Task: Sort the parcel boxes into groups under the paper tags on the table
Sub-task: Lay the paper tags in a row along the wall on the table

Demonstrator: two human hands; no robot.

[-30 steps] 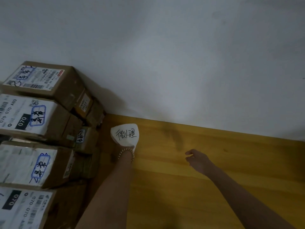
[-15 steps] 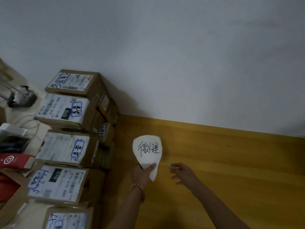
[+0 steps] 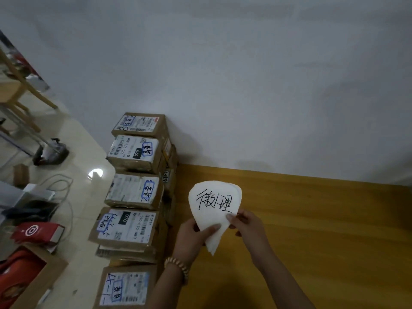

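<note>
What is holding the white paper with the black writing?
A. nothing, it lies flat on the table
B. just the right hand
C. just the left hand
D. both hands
D: the left hand and the right hand each pinch the lower part of the paper tag.

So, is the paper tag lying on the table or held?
Held: left hand and right hand pinch the paper tag at its lower end.

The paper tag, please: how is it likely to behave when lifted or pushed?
The paper tag is probably floppy: its lower corner droops below the left hand. It seems very light, since the right hand only pinches its edge. Pushed on the smooth wooden table, it would likely slide or crumple.
</note>
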